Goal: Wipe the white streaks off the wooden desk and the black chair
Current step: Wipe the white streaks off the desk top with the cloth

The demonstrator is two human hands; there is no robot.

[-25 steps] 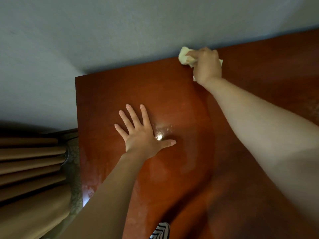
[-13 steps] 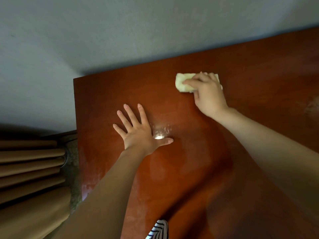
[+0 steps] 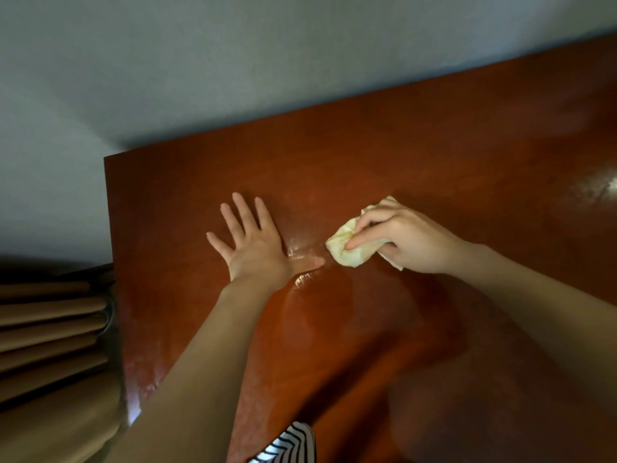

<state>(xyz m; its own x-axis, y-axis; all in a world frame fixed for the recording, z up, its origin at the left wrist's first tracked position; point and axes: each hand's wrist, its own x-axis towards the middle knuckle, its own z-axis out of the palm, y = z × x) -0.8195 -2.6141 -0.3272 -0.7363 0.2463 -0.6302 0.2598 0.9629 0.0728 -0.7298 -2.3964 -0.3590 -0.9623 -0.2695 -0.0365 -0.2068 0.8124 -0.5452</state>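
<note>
Head view shows your right hand (image 3: 412, 242) curled round a pale yellow cloth (image 3: 347, 250), pressing it on the wooden desk (image 3: 434, 145). The cloth's long axis runs from lower left to upper right under your fingers, and its bunched end points at your left thumb. Your left hand (image 3: 255, 248) lies flat on the desk, fingers spread, holding nothing. Pale smears (image 3: 300, 250) sit just beside that thumb.

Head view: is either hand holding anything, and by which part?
The right hand grips the cloth by its right side, fingers curled over it. The left hand holds nothing, flat on the desk.
</note>
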